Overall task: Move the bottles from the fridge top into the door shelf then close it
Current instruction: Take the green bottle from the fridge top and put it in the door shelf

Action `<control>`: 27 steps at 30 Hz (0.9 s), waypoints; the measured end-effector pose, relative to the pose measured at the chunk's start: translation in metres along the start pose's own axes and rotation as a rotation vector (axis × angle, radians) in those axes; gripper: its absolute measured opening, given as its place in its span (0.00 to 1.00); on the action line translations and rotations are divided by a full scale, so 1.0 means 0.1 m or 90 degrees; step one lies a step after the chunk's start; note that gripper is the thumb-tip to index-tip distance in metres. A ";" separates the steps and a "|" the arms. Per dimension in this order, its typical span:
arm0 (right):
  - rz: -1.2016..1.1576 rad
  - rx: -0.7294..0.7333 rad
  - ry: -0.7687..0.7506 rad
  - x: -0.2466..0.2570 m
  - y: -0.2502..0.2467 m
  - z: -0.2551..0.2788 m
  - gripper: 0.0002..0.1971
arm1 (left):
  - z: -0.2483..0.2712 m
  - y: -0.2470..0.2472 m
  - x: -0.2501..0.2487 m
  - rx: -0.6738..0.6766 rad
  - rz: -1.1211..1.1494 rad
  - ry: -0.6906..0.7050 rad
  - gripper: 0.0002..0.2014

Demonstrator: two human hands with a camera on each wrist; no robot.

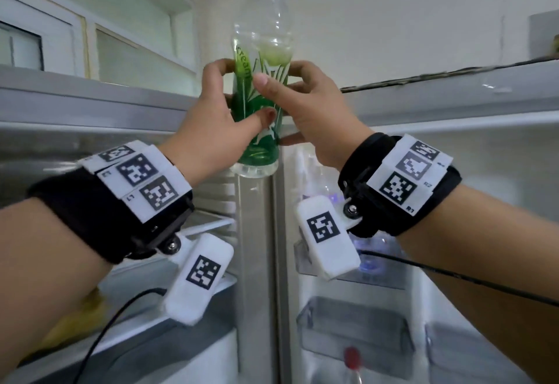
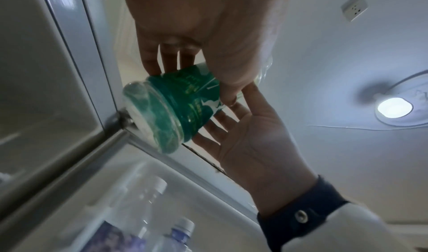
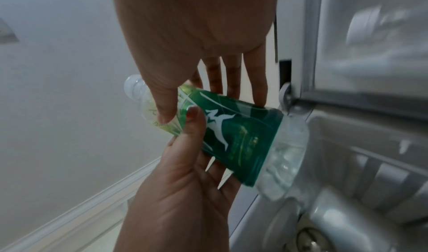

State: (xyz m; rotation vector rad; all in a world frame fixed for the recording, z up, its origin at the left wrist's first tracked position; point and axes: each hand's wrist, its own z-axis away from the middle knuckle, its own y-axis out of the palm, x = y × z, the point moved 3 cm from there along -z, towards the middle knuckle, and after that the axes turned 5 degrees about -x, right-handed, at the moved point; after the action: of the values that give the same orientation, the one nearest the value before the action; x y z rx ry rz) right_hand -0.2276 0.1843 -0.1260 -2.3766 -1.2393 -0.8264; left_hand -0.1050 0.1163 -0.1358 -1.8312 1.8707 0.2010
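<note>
A clear bottle (image 1: 260, 50) with a green label and a white cap stands upright in the air, in front of the fridge top's (image 1: 453, 78) front edge. Both hands hold it round the label. My left hand (image 1: 242, 90) grips it from the left, thumb across the front. My right hand (image 1: 281, 75) grips it from the right, thumb tip on the label. In the left wrist view the bottle's (image 2: 176, 109) base points at the camera under my left hand (image 2: 197, 82). The right wrist view shows the bottle (image 3: 243, 137) between my right hand (image 3: 199, 100) and the left hand (image 3: 185, 164). The open door's shelf (image 1: 378, 277) lies below right.
The fridge stands open, its door on the right. Clear bottles (image 2: 148, 201) with white and blue caps stand in the upper door shelf. A lower door bin (image 1: 354, 332) has a red-capped bottle (image 1: 352, 356) below it. White cabinets (image 1: 90, 35) hang at upper left. Something yellow (image 1: 75, 323) lies inside the fridge.
</note>
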 end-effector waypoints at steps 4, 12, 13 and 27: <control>0.099 0.001 0.014 -0.01 -0.48 0.14 0.28 | 0.18 0.41 -0.17 0.028 0.043 -0.025 0.34; 0.227 -0.033 0.043 -0.08 -1.25 0.45 0.26 | 0.49 1.23 -0.44 0.089 0.165 -0.063 0.29; 0.237 -0.036 0.042 -0.08 -1.33 0.49 0.26 | 0.54 1.35 -0.47 0.107 0.191 -0.068 0.29; 0.366 -0.135 0.214 -0.80 -2.28 1.23 0.32 | 1.26 2.45 -0.21 0.287 0.024 -0.012 0.26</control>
State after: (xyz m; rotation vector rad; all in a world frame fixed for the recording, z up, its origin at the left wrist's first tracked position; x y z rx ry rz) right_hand -0.4104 0.3282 -0.2654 -2.4202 -0.3211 -1.1283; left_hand -0.3113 0.2111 -0.2941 -1.4807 1.7629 -0.1785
